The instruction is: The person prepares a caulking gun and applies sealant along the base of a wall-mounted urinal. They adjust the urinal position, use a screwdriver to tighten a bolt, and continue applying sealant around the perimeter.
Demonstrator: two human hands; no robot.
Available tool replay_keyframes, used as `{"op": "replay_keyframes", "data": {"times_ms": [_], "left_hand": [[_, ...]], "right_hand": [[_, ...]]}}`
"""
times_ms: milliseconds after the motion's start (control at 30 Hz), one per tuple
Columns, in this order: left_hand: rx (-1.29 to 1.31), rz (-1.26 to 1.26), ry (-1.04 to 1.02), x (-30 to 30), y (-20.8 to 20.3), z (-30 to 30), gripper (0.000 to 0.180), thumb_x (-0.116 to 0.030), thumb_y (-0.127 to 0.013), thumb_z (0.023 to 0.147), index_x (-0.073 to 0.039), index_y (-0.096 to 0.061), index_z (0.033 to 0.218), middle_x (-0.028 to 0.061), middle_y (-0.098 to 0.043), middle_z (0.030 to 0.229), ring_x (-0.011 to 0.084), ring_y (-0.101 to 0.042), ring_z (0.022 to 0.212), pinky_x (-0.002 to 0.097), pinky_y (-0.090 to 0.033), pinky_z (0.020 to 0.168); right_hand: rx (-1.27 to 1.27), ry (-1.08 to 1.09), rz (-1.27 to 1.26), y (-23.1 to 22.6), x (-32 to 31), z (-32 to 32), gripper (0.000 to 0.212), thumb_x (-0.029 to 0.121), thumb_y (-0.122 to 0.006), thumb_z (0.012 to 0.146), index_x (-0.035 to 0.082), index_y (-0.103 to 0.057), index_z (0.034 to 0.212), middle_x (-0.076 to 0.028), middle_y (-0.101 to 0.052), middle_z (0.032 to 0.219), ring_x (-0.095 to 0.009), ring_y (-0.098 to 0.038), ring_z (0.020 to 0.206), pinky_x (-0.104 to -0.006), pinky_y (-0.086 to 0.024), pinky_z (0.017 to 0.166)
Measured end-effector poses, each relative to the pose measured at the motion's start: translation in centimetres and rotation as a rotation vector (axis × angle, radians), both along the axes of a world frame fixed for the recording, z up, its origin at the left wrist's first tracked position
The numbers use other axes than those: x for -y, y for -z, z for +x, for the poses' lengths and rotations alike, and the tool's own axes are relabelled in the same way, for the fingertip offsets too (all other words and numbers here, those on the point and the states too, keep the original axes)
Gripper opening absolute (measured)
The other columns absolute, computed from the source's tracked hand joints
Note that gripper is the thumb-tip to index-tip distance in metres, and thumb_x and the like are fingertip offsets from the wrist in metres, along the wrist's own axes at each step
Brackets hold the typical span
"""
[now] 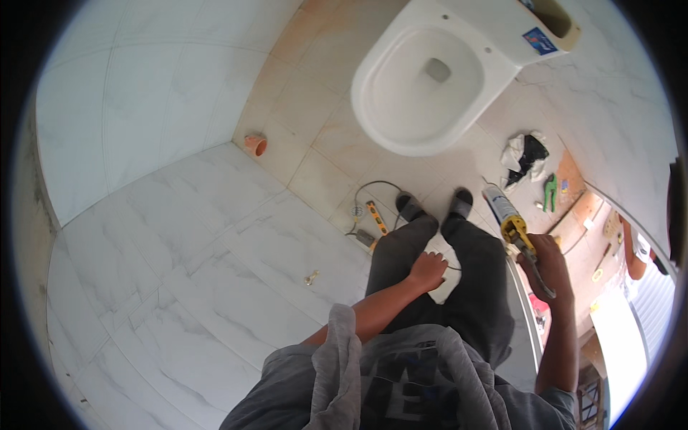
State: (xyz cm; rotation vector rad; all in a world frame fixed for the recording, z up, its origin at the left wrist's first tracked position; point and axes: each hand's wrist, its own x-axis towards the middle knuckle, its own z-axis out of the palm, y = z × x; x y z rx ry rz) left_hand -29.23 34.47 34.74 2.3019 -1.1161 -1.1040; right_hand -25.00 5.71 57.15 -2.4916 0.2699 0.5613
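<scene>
My right hand [550, 272] is wrapped round the handle of a yellow caulking gun [514, 231]. A white sealant tube [502, 206] lies in its frame, with the nozzle pointing away toward the toilet. My left hand [428, 271] rests against my left thigh with its fingers curled in; whether anything is inside them is hidden. Ahead of my feet stands a white toilet bowl [419, 89], without a seat, its bottom holding a little water.
On the floor lie a small orange spirit level [376, 217], a dark cable [376, 182], and green pipe cutters [550, 192] near a black and white plastic bag [527, 158]. A terracotta-coloured pipe end [255, 144] sticks up by the wall. Another person's arm [632, 254] shows at the right.
</scene>
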Motion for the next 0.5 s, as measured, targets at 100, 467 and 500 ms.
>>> {"op": "replay_keyframes", "data": {"times_ms": [100, 467, 500], "left_hand": [[-0.039, 0.066, 0.219, -0.6, -3.9, -2.5, 0.035, -0.032, -0.08, 0.08, -0.009, -0.07, 0.105, 0.0096, -0.067, 0.105, 0.0297, -0.064, 0.107, 0.0444, -0.048, 0.09], [-0.324, 0.256, 0.466, -4.6, -6.8, 12.7, 0.037, -0.022, -0.078, 0.073, -0.014, -0.072, 0.109, 0.0092, -0.07, 0.107, 0.0297, -0.069, 0.1, 0.0452, -0.053, 0.084], [-0.402, 0.278, 0.444, -5.8, -6.5, 15.3, 0.039, -0.021, -0.078, 0.073, -0.014, -0.072, 0.111, 0.0094, -0.07, 0.108, 0.0303, -0.07, 0.1, 0.0457, -0.054, 0.083]], "right_hand": [[-0.079, 0.05, 0.086, -1.6, 1.2, -0.6, 0.035, 0.014, -0.069, 0.088, -0.001, -0.065, 0.118, -0.021, -0.067, 0.106, -0.043, -0.06, 0.105, -0.0464, -0.049, 0.092], [-0.233, 0.569, 0.157, -3.9, 3.2, 4.2, 0.028, 0.019, -0.061, 0.099, -0.004, -0.065, 0.115, -0.023, -0.069, 0.098, -0.037, -0.067, 0.089, -0.0429, -0.052, 0.081], [-0.218, 0.498, 0.038, -3.6, 2.4, 4.3, 0.029, 0.021, -0.061, 0.1, -0.004, -0.065, 0.115, -0.022, -0.068, 0.096, -0.034, -0.066, 0.087, -0.0417, -0.051, 0.08]]}}
